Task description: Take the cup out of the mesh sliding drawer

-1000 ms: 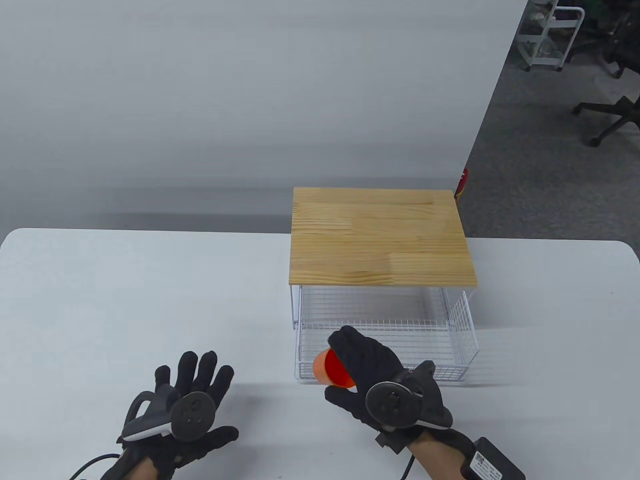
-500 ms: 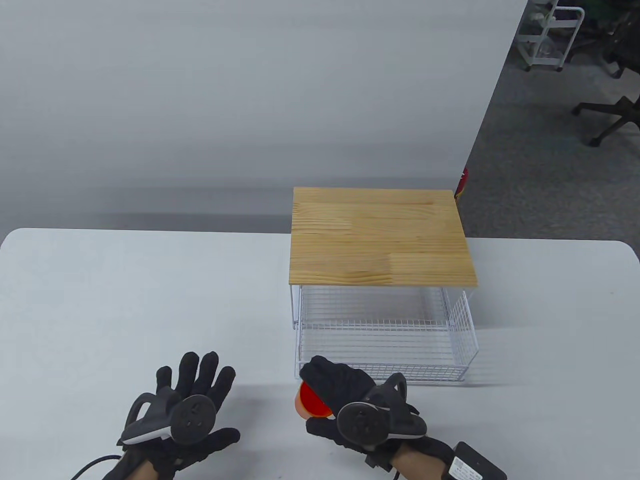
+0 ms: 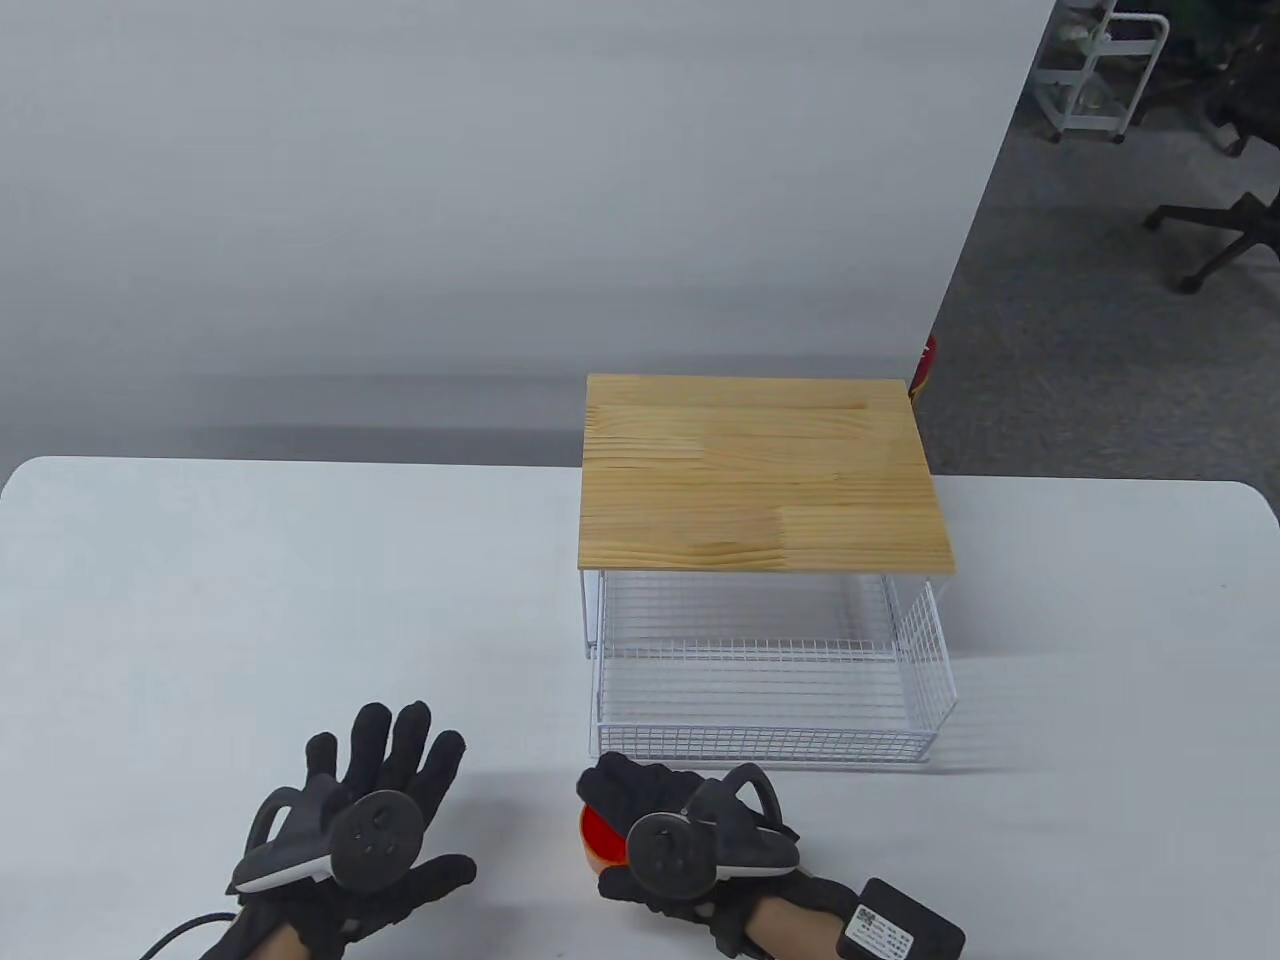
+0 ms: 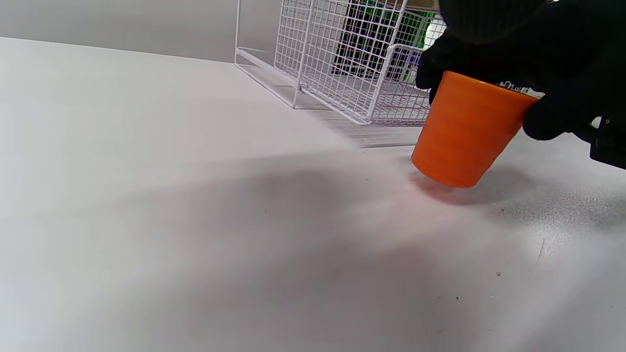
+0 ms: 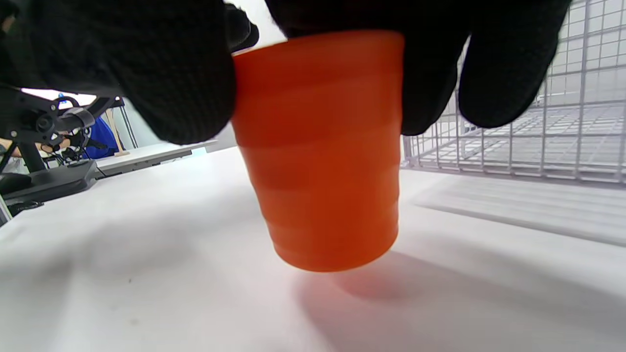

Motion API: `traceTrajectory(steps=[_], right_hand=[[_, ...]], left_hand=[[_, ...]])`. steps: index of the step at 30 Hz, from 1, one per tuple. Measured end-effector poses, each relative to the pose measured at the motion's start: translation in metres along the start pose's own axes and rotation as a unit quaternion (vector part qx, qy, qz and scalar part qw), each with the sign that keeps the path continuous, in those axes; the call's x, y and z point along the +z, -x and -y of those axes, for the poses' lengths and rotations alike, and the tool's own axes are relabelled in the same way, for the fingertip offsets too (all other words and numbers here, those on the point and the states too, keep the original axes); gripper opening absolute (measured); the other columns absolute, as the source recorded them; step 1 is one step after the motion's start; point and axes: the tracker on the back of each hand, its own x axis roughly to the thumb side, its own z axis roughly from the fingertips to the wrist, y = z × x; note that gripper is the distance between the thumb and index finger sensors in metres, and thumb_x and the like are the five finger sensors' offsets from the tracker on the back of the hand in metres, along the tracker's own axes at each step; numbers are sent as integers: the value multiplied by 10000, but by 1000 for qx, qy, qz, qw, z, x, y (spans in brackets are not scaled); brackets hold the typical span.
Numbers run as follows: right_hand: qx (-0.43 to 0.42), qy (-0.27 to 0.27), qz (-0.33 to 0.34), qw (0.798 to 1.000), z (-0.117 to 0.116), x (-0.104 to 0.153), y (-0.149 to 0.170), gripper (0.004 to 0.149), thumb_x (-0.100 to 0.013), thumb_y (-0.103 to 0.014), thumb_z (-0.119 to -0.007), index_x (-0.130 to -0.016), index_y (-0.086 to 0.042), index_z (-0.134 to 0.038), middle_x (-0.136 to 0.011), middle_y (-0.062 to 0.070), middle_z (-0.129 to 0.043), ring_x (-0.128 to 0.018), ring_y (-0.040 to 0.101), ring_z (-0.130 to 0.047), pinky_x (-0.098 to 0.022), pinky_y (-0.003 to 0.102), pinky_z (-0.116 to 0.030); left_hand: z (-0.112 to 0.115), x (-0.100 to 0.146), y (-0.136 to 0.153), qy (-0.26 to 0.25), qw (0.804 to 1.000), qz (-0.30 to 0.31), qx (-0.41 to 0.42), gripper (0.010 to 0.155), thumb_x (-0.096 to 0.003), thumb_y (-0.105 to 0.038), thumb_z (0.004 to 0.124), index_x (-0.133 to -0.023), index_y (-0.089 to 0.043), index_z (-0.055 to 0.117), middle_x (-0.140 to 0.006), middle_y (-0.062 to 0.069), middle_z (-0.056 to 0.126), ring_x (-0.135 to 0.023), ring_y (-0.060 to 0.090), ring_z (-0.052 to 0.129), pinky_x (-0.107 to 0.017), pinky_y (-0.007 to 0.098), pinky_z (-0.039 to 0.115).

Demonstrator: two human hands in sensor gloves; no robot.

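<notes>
The right hand (image 3: 690, 835) grips the orange cup (image 3: 600, 838) near its rim, tilted, base just above the table (image 3: 200, 600); I'd guess that high hold leaves the base free to settle flat. In the right wrist view the thumb (image 5: 161, 83) presses the cup's side at nine o'clock and the other fingers (image 5: 503, 73) wrap it at three. The cup is already out of the drawer (image 3: 770, 700), just beside its front corner, at about seven o'clock from it. The left hand (image 3: 365, 835) lies near the table's edge at nine o'clock from the cup, fingers spread wide, holding nothing, probably just keeping clear.
</notes>
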Motion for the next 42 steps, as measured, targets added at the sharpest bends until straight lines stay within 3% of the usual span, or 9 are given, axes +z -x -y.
traceTrajectory(steps=[20,25,29,35,42], right_hand=[[-7,-18,-6,1000,-13,-5,-1,876,-441,-507,-880,-1079,-70,-468,-1106,364,-555,-931,614,-740,-648,741,-706],[-20,-26,-11,999,-9,-3,1,902,-441,-535,-863,-1088,-71,-441,-1124,367,-506,-988,691,-603,-687,793,-610],[-26,-2,-8,1000,4,1,1,887,-438,-538,-864,-1086,-84,-461,-1130,323,-531,-993,667,-627,-684,782,-628],[-26,67,-5,997,36,11,0,828,-442,-539,-859,-1073,-118,-528,-1126,266,-604,-967,524,-769,-655,724,-706],[-26,133,-35,990,68,24,14,784,-455,-519,-852,-1067,-130,-554,-1128,251,-626,-993,534,-743,-679,729,-675]], left_hand=[[-1,1,-2,2,1000,-3,-6,1003,-536,-686,551,-1102,-110,-44,-1061,300,-150,-913,642,-125,-512,846,3],[-1,1,-2,1,1000,-3,-5,1002,-537,-685,551,-1102,-109,-43,-1061,299,-149,-913,640,-124,-512,846,4],[-1,1,-2,1,1000,-3,-6,1002,-537,-685,552,-1102,-110,-43,-1060,301,-149,-914,642,-124,-512,846,4],[-2,2,-3,0,1000,-3,-8,1002,-537,-686,550,-1101,-110,-45,-1061,300,-149,-916,641,-122,-513,846,5],[-2,2,-2,2,1000,-4,-7,1000,-538,-685,551,-1101,-110,-44,-1061,301,-148,-916,641,-122,-514,846,5]])
